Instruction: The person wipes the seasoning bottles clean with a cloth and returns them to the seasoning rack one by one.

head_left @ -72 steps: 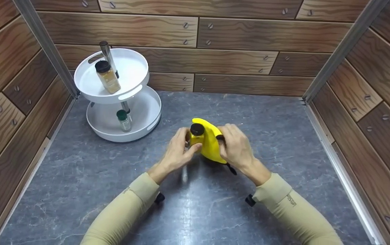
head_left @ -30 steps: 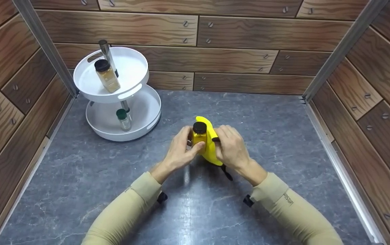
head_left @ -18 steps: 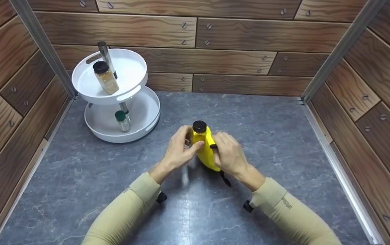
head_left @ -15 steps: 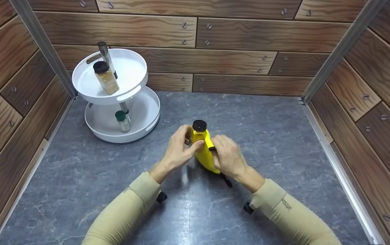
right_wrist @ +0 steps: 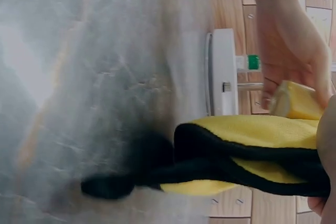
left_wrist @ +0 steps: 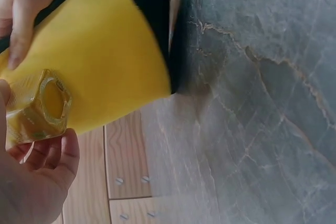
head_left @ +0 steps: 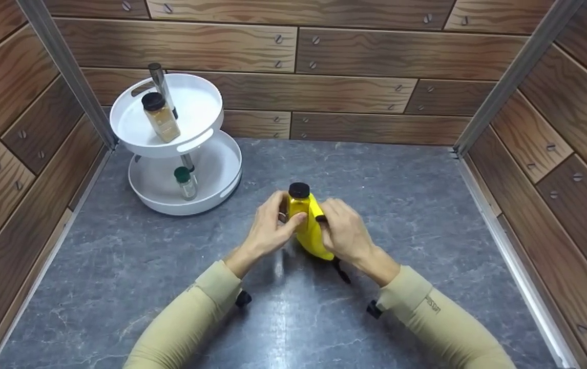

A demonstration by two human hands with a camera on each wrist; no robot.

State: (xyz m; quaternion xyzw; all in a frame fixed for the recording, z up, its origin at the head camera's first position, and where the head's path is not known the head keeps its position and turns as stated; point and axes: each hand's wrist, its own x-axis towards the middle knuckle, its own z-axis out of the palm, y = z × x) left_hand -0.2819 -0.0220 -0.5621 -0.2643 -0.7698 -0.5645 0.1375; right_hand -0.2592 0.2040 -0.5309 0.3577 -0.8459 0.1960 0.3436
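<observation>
My left hand (head_left: 268,225) grips a square-sided spice jar (head_left: 298,202) with a black lid and yellow contents. The jar is upright, raised off the tabletop, and its bottom faces the left wrist view. My right hand (head_left: 347,230) pinches a yellow cloth (head_left: 311,242) with black edging, which lies against the jar's right side. One dark corner of the cloth hangs down towards the table. In the left wrist view, the cloth (left_wrist: 115,51) spreads out behind the jar (left_wrist: 42,106). The right fingertips are partly hidden by the cloth.
A white two-tier round tray stand (head_left: 186,207) stands at the back left. Its upper tier bears a black-lidded jar (head_left: 161,120) in front of the metal post (head_left: 158,77); a green-capped small jar (head_left: 186,183) stands below. Wood-patterned walls (head_left: 355,51) enclose the grey marbled table (head_left: 119,287).
The right hand has drawn the cloth down along the jar, towards me, then slightly back up. The cloth's top no longer shows above the jar. The left hand keeps its grip, having shifted slightly right.
</observation>
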